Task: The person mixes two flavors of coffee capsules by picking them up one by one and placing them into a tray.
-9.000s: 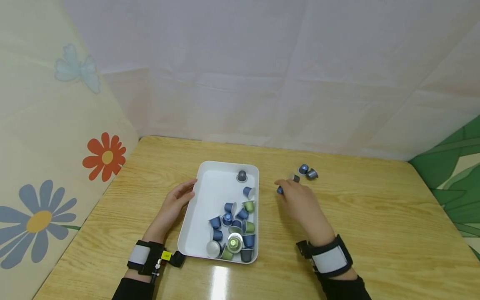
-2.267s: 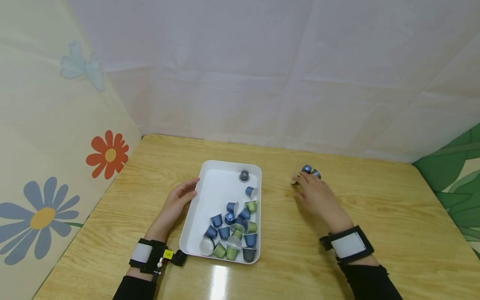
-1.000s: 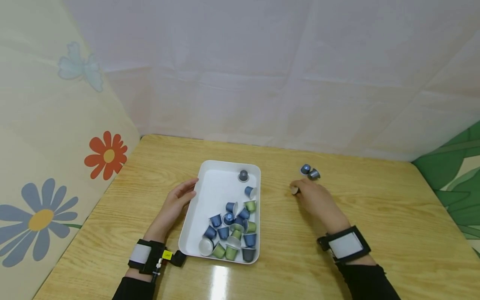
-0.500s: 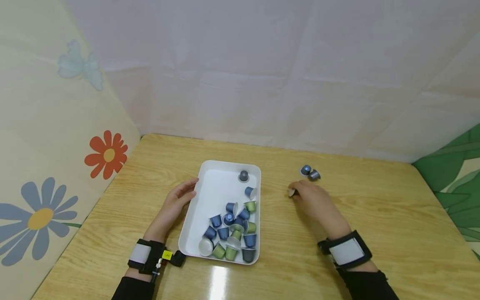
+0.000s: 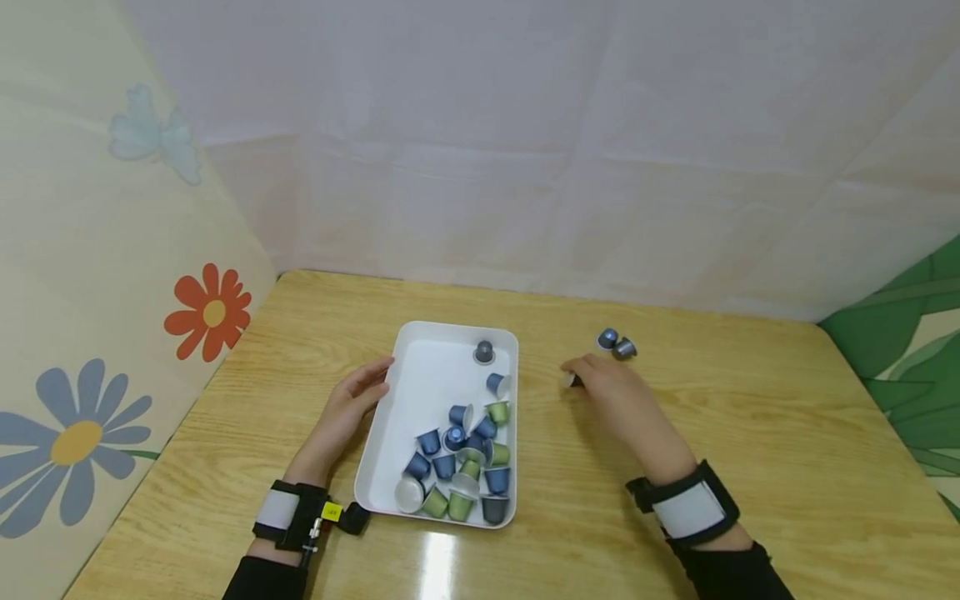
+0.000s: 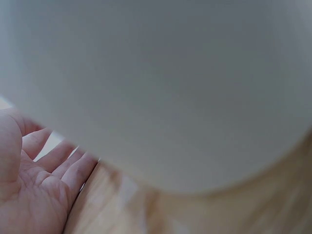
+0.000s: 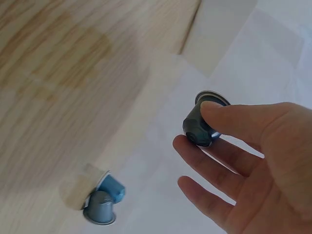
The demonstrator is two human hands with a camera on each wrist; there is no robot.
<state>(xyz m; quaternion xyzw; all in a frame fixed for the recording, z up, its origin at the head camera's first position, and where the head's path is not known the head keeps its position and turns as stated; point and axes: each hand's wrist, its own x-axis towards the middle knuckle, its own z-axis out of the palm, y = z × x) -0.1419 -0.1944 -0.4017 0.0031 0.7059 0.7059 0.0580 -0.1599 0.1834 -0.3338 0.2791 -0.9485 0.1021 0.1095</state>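
Observation:
A dark coffee capsule (image 7: 195, 127) is pinched between the thumb and fingers of my right hand (image 5: 618, 404), over the table just right of the tray; its pale lid (image 5: 569, 380) faces left in the head view. My left hand (image 5: 348, 412) rests its fairly straight fingers along the left rim of a white tray (image 5: 431, 358). The tray's blurred outer wall (image 6: 170, 97) fills most of the left wrist view. Several blue and green capsules crowd the tray's near right part, and one grey capsule (image 5: 484, 351) stands upright at its far right corner.
A blue capsule (image 5: 607, 338) and a dark grey capsule (image 5: 624, 348) lie together on the wooden table (image 5: 750, 417), beyond the right hand. A white cloth (image 5: 525, 167) hangs behind the table, and a flower-printed panel (image 5: 127, 333) borders its left side.
The blue capsule earlier in my right hand has left it, and the tray's near capsules have shifted. That hand has since picked up the dark capsule and moved left. My left hand stays.

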